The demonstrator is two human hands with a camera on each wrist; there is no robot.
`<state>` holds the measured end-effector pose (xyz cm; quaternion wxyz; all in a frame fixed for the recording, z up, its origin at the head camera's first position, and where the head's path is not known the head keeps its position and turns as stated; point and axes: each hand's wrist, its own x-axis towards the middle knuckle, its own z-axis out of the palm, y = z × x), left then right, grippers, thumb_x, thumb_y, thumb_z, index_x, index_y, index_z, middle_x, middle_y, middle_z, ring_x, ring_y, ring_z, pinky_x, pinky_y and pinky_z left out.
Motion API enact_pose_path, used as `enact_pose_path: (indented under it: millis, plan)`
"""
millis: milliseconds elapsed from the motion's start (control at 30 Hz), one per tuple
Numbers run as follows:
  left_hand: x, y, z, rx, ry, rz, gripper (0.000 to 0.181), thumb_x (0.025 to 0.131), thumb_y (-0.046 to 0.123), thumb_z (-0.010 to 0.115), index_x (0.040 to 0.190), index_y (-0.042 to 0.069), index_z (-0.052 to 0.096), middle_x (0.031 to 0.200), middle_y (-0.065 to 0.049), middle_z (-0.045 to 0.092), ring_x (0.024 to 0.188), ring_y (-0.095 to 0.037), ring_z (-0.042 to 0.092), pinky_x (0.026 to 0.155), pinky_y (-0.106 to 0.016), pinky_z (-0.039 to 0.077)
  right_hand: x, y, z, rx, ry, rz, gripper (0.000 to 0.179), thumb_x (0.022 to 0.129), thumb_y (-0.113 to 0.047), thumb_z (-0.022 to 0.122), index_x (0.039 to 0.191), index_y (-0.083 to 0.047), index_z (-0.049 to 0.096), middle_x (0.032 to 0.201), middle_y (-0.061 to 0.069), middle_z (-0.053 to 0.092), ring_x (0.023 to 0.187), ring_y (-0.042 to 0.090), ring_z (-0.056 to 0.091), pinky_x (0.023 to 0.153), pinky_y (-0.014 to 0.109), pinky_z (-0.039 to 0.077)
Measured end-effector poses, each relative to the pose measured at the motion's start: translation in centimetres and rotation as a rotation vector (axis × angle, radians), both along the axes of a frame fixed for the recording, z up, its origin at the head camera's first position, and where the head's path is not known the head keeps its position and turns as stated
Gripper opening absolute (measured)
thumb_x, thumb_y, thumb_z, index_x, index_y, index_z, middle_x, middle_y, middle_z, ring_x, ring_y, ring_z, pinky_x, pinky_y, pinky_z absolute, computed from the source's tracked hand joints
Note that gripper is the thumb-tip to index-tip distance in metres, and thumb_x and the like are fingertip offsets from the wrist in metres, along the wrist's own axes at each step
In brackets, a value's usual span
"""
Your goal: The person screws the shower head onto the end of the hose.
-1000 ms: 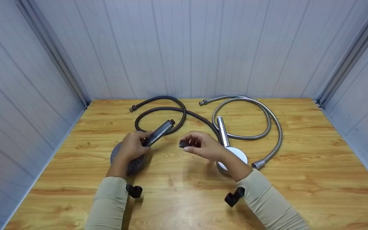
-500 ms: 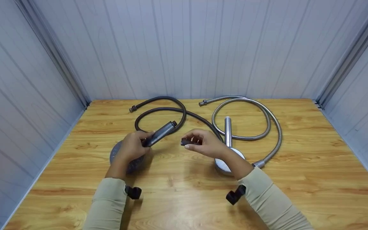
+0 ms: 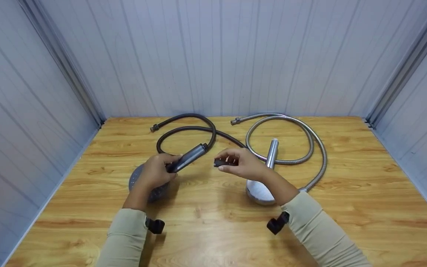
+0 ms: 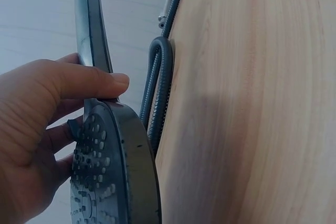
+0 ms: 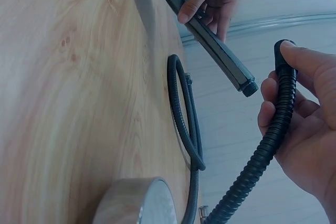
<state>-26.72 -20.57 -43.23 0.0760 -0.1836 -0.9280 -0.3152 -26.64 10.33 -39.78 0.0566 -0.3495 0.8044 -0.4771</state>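
My left hand (image 3: 156, 171) grips a dark grey shower head (image 3: 189, 158) where the handle meets the head. Its nozzle face (image 4: 92, 171) is studded with small nubs. The handle's threaded end (image 5: 250, 88) points toward my right hand. My right hand (image 3: 246, 165) pinches the smooth end fitting (image 5: 285, 56) of a black ribbed hose (image 5: 270, 135), thumb on one side and fingers on the other. A gap shows between that fitting and the threaded end. Under my right forearm lies a chrome shower head (image 3: 261, 193), partly hidden.
Behind my hands the black hose's coil (image 3: 213, 128) spreads over the wooden table (image 3: 206, 233), ending in a metal connector (image 3: 154, 128). A silver hose (image 3: 324, 159) loops at the back right. Pale panel walls (image 3: 213, 55) enclose the back and sides.
My right hand has drifted slightly right with the hose end. The chrome shower head has turned, its handle swinging right. The dark handle's tip has shifted a little right and down.
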Motion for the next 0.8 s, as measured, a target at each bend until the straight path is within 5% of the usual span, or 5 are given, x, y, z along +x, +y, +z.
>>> enact_pose_path:
  millis: [800]
  plan:
    - [0.5, 0.8, 0.8, -0.022, 0.074, -0.076, 0.055, 0.072, 0.000, 0.082, 0.124, 0.014, 0.069, 0.107, -0.008, 0.070, 0.094, -0.025, 0.064, 0.081, -0.046, 0.052, -1.6, 1.1, 1.0, 0.036, 0.070, -0.005, 0.022, 0.088, -0.013, 0.073, 0.109, -0.007, 0.069, 0.097, 0.006, 0.066, 0.077, 0.018, 0.058, 0.068, 0.029, 0.048]
